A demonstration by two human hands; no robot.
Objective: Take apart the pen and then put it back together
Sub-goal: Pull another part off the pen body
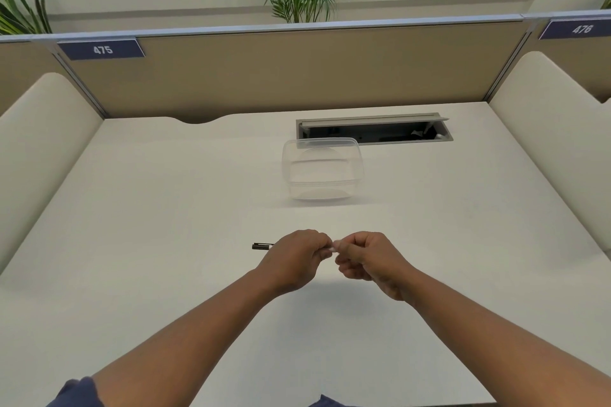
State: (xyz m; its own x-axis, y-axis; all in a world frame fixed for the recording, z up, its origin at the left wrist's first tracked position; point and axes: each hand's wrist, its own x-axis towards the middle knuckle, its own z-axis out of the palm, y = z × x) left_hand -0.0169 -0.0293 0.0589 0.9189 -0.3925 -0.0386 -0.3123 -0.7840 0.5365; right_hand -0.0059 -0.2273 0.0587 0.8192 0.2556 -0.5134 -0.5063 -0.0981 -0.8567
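Observation:
Both my hands hold a pen [263,246] level above the white desk [165,208], near its middle front. My left hand [297,258] is closed around the barrel; the pen's black capped end with a clip sticks out to the left of my fist. My right hand [367,261] pinches the other end, where a short whitish part shows between my two hands. Most of the pen is hidden inside my fingers, so I cannot tell whether its parts are joined or apart.
A clear plastic container [322,172] stands on the desk beyond my hands. Behind it lies an open cable tray [373,130] set into the desk. Beige partition walls enclose the desk at the back and on both sides.

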